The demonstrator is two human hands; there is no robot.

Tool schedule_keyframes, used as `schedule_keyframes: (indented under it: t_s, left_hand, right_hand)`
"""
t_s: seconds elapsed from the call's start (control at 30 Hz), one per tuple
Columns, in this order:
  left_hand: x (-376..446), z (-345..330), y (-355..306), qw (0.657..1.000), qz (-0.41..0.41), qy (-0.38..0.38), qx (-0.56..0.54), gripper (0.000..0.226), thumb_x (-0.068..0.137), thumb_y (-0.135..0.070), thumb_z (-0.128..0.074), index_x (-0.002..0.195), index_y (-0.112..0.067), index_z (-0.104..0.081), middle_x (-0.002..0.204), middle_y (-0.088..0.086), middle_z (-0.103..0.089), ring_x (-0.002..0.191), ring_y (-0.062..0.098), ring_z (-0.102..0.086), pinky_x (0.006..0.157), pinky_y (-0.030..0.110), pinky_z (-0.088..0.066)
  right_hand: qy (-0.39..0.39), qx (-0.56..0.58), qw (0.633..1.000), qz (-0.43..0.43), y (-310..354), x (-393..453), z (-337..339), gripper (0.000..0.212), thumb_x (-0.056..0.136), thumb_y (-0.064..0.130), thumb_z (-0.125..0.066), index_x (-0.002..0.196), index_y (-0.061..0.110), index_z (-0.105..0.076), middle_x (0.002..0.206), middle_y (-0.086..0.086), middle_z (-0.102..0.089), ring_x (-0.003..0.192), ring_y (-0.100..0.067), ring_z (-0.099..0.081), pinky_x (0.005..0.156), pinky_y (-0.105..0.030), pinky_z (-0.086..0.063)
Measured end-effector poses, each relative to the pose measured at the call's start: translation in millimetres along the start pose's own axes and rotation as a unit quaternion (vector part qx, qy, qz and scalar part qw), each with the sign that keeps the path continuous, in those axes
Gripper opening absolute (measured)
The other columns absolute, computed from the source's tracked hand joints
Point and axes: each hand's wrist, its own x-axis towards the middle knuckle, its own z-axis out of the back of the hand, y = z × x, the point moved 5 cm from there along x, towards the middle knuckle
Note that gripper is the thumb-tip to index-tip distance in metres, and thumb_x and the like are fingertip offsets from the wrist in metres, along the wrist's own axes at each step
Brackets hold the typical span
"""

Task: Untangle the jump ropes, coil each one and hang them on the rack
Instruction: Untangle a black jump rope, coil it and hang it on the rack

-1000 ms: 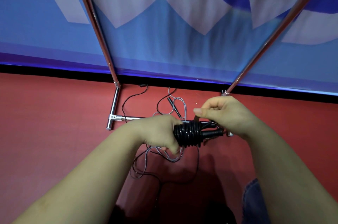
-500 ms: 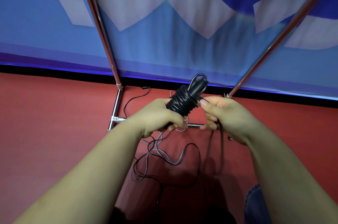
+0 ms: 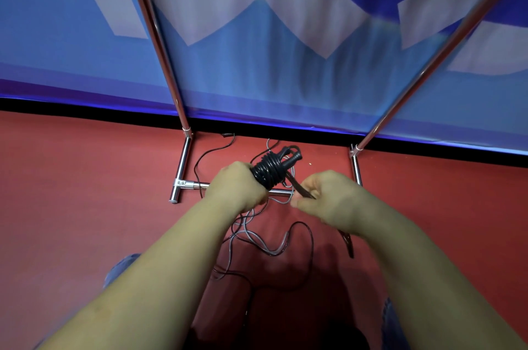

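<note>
Gripping the black coil (image 3: 270,169) at its lower end, the left hand (image 3: 238,186) holds it tilted above the rack (image 3: 183,166) base bar. The right hand (image 3: 328,201) pinches a dark rope end (image 3: 298,188) running from the coil. Loose ropes (image 3: 257,238), grey and black, lie tangled on the red floor (image 3: 85,206) beneath.

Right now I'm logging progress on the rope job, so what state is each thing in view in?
black jump rope: wound into a tight coil, held off the floor, not yet hung
left hand: grips the coil's lower end
right hand: pinches the rope's loose tail
grey rope: loose on the floor, uncoiled
thin black rope: loose on the floor, crossing the grey one
rack: standing, nothing seen hanging
</note>
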Motion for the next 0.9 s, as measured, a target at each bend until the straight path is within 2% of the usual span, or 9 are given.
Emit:
schedule_keyframes:
  t_s: [0.1,0.23,0.33,0.4,0.5,0.6,0.7,0.8,0.9]
  left_hand:
    - [-5.0,-6.4,-0.4,0.992,0.01,0.035,0.118,0.015,0.072,-0.016,-0.066,0.085,-0.021,-0.059,0.067,0.0,-0.054,0.069,0.026,-0.055,0.061,0.027,-0.043]
    - [-17.4,-27.1,-5.8,0.954,-0.045,0.199,0.221,0.013,0.074,-0.01,-0.064,0.085,-0.016,-0.059,0.056,0.0,-0.046,0.061,0.022,-0.048,0.05,0.023,-0.036]
    - [-27.6,-31.2,-12.5,0.953,-0.089,0.263,0.119,0.02,0.071,-0.003,-0.069,0.07,-0.016,-0.053,0.051,-0.001,-0.048,0.05,0.017,-0.046,0.048,0.02,-0.035]
    - [-35.0,-28.6,-17.3,0.948,-0.123,0.287,0.056,0.027,0.069,0.0,-0.071,0.066,-0.017,-0.051,0.046,-0.006,-0.048,0.043,0.01,-0.045,0.046,0.017,-0.036]
    - [-44.1,-25.3,-29.4,0.933,-0.187,0.309,-0.01,0.028,0.069,0.003,-0.072,0.068,-0.018,-0.053,0.054,0.0,-0.049,0.047,0.013,-0.045,0.051,0.02,-0.038]
    - [-53.0,-19.4,-43.1,0.917,-0.227,0.319,-0.078,0.022,0.07,0.008,-0.072,0.073,-0.006,-0.056,0.057,0.007,-0.047,0.045,0.011,-0.042,0.048,0.018,-0.035]
    - [-56.1,-12.4,-50.7,0.905,-0.224,0.32,-0.168,0.018,0.07,0.015,-0.069,0.08,0.01,-0.055,0.055,0.009,-0.044,0.039,0.007,-0.038,0.042,0.016,-0.03]
    - [-52.7,-9.4,-52.7,0.887,-0.185,0.317,-0.28,0.025,0.055,0.005,-0.071,0.069,-0.006,-0.054,0.042,0.001,-0.042,0.034,0.007,-0.034,0.038,0.012,-0.023]
    - [-47.2,-7.7,-51.2,0.87,-0.126,0.299,-0.371,0.024,0.052,0.0,-0.063,0.07,-0.009,-0.051,0.039,-0.002,-0.042,0.031,0.006,-0.034,0.036,0.01,-0.017]
  right_hand:
    - [-0.003,-0.066,0.998,0.016,8.2,-5.0,0.9,0.022,0.092,0.028,-0.056,0.095,0.009,-0.065,0.088,-0.008,-0.066,0.086,-0.024,-0.06,0.077,-0.031,-0.047]
    - [-0.042,-0.108,0.992,0.047,9.4,-5.7,9.8,0.021,0.09,0.033,-0.058,0.078,0.017,-0.064,0.076,-0.001,-0.06,0.076,-0.021,-0.055,0.069,-0.029,-0.043]
    - [-0.111,-0.012,0.992,0.057,-1.4,-5.2,26.7,0.023,0.078,0.036,-0.072,0.064,0.02,-0.063,0.062,0.003,-0.056,0.061,-0.011,-0.049,0.061,-0.028,-0.04]
    - [-0.135,0.051,0.988,0.052,-8.2,-6.8,35.7,0.023,0.073,0.035,-0.077,0.065,0.016,-0.067,0.056,0.005,-0.054,0.048,-0.003,-0.044,0.05,-0.019,-0.036]
    - [-0.106,0.194,0.975,0.037,-15.9,-8.7,40.6,0.034,0.063,0.045,-0.074,0.069,0.011,-0.071,0.061,-0.002,-0.059,0.053,-0.006,-0.05,0.051,-0.018,-0.039]
    - [-0.022,0.388,0.921,0.008,-21.2,-10.0,36.2,0.03,0.065,0.04,-0.065,0.067,0.01,-0.069,0.059,-0.006,-0.059,0.047,-0.012,-0.051,0.046,-0.019,-0.039]
    - [-0.004,0.485,0.874,0.017,-17.5,-6.8,34.2,0.028,0.075,0.038,-0.059,0.068,0.014,-0.071,0.053,-0.001,-0.04,0.039,-0.005,-0.03,0.043,-0.018,-0.018]
    - [-0.007,0.551,0.834,0.021,-9.6,-3.0,34.4,0.025,0.087,0.019,-0.049,0.082,0.013,-0.073,0.051,0.006,-0.032,0.038,-0.001,-0.022,0.039,-0.015,-0.014]
    - [-0.024,0.562,0.825,0.053,-0.2,1.3,34.4,0.022,0.096,0.023,-0.042,0.095,0.007,-0.057,0.056,0.004,-0.035,0.04,-0.002,-0.022,0.04,-0.015,-0.015]
